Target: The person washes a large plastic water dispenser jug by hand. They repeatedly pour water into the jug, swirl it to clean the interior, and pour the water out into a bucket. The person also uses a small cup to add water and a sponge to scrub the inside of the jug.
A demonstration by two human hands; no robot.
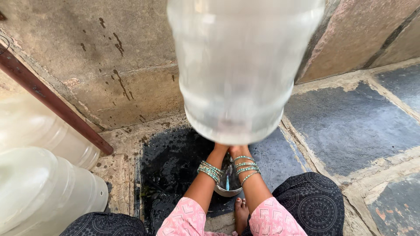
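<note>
We hold a big clear water jug (pixel 239 65) up by its lower end, tipped away from us toward the stone wall (pixel 109 65). Our left hand (pixel 220 149) and right hand (pixel 237 150) reach under its rim, mostly hidden, so we cannot tell how the fingers close. Below the wrists sits a steel pot (pixel 228 183) on the wet floor (pixel 170 161).

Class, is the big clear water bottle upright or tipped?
Tipped: both hands raise the bottle base-first toward the camera, over a metal bowl.
</note>
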